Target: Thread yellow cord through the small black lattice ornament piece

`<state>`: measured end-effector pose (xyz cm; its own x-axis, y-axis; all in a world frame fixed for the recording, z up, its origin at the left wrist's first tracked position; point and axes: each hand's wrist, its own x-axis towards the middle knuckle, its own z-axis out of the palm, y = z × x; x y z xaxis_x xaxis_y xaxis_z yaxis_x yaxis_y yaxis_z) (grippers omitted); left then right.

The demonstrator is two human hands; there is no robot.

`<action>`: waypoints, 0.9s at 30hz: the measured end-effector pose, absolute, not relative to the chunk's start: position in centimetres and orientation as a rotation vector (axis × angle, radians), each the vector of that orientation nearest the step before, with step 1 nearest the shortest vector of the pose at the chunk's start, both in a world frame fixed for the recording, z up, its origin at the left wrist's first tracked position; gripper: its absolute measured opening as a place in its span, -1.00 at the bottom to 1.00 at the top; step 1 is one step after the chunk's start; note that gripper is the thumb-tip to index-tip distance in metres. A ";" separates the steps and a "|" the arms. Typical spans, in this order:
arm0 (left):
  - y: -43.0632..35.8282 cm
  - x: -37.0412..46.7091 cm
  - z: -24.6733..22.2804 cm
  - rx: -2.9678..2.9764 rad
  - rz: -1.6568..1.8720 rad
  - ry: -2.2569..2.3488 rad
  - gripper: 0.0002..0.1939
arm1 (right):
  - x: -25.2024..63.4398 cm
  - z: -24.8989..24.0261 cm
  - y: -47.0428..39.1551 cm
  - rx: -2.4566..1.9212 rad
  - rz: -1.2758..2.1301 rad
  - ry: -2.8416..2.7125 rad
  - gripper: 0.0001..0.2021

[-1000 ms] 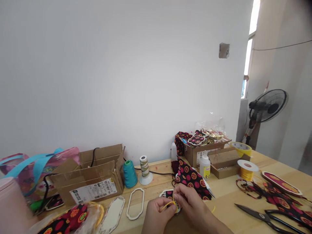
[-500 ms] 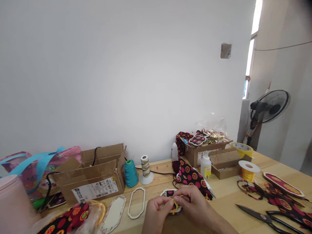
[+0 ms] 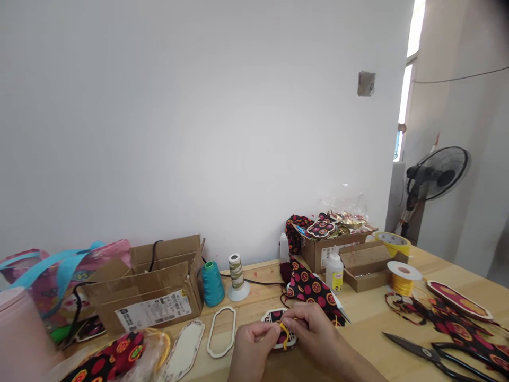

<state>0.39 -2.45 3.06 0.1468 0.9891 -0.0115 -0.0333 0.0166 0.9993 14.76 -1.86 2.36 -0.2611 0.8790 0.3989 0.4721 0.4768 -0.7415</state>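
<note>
Fingertips of my left hand [image 3: 256, 345] and my right hand [image 3: 316, 331] pinch a yellow cord [image 3: 284, 335] between them. Under the cord lies a small framed plaque [image 3: 274, 317] with dark patterned fabric and a pale lattice border; my hands partly cover it. Just behind my right hand is a piece of black fabric with red and orange round motifs [image 3: 312, 286]. To the left of my hands, an empty white scalloped frame [image 3: 221, 332] rests on the wooden table, beside a pale plaque [image 3: 185, 349].
Black scissors [image 3: 431, 354] lie at right, near a yellow cord spool [image 3: 403, 278]. A glue bottle [image 3: 334, 271] and open cardboard box [image 3: 368, 270] stand behind. Thread cones in teal [image 3: 213, 284] and camouflage [image 3: 237, 276] stand by a larger box [image 3: 155, 297]. A fan [image 3: 437, 175] is beyond the table.
My hands keep hold of the yellow cord, and the gap between their fingertips has widened slightly. The camera view has shifted a little.
</note>
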 end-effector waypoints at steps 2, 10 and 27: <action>-2.4 0.4 2.9 1.248 1.107 1.084 -0.81 | 14.8 2.4 -1.9 -1.121 0.610 -1.906 -0.74; -2.1 0.3 2.1 1.235 1.125 1.065 -0.79 | 14.7 2.2 -1.9 -1.132 0.605 -1.895 -0.75; -2.1 0.6 2.0 1.179 1.152 0.992 -0.77 | 14.8 1.3 -1.6 -1.157 0.693 -1.784 -0.73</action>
